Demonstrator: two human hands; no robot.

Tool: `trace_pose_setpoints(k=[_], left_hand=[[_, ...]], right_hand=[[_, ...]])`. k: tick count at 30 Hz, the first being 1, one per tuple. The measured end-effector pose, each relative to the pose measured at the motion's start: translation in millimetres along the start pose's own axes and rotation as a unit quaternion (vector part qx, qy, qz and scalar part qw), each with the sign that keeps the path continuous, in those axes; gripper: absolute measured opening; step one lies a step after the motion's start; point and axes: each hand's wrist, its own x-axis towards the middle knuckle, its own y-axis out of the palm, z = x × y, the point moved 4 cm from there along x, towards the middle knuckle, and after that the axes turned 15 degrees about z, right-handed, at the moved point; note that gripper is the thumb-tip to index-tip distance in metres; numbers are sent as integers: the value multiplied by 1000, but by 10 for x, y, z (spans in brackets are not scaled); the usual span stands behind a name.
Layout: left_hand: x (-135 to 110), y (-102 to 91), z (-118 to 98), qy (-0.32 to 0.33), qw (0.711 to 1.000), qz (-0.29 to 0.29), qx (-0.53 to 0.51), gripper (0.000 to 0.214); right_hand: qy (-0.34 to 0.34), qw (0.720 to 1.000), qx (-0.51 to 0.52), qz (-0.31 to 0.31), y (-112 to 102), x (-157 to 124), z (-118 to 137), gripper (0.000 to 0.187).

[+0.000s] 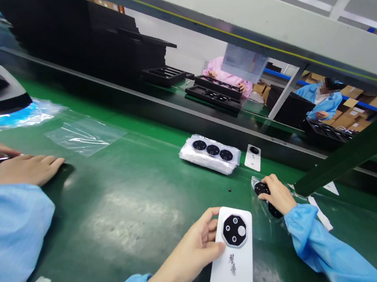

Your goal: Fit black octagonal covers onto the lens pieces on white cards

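Note:
My left hand point(192, 255) grips the side of a white phone back cover point(242, 266), thumb on its face. The cover stands tilted, with a black octagonal camera plate point(234, 230) near its top and dark written characters below. To the right, my right hand point(278, 193) is closed on a black round camera cover point(261, 188) at a clear plastic bag on the bench. Another black round piece point(274, 210) shows just under that hand; its fingertips are partly hidden. Farther back lie a plastic-wrapped stack of white covers point(209, 159) and a single small white cover point(253, 158).
At left, a co-worker's hands point(24, 169) rest over a dark object on the green bench point(121, 194). Clear plastic sheets point(83, 134) lie behind them. A dark green post point(354, 148) slants across the right. Black trays point(215, 94) and two people are beyond the ledge.

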Motion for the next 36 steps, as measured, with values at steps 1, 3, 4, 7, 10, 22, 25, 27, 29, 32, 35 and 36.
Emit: trace_pose_setpoints(k=[1, 3, 4, 7, 10, 22, 25, 27, 29, 32, 35, 36], left_hand=[[-4, 2, 0, -2, 1000, -2, -2, 40], [-9, 3, 0, -7, 1000, -6, -4, 41], [-9, 3, 0, -9, 1000, -7, -6, 41], [-5, 1, -4, -13, 1000, -10, -9, 41], [-7, 0, -9, -14, 1000, -10, -11, 41], [-5, 2, -2, -23, 999, -11, -30, 42], [-4, 4, -3, -25, 999, -13, -39, 41], [-6, 6, -8, -25, 998, -16, -46, 42], [-9, 8, -13, -25, 998, -21, -52, 43], [-14, 7, -13, -23, 998, -27, -53, 43], [-17, 4, -8, -19, 998, -26, -55, 43], [-18, 2, -6, -19, 998, -26, -55, 43]], right_hand=[[-5, 1000, -4, -5, 2, -22, 19, 26], [-14, 1000, -7, -7, 6, -42, 37, 29], [-16, 1000, -7, -5, 7, -41, 37, 30], [-14, 1000, -4, 6, 0, -24, 26, 33], [-8, 1000, 1, 19, -22, -22, 34, 28], [-10, 998, 54, 18, -384, -225, 165, 29], [-52, 994, 92, 10, -512, -417, 303, 30], [-99, 985, 144, 17, -562, -572, 439, 29], [-140, 970, 198, 31, -577, -723, 575, 28], [-168, 953, 248, 52, -546, -893, 714, 27], [-179, 940, 282, 69, -490, -984, 760, 29], [-178, 938, 290, 73, -472, -1001, 758, 30]])
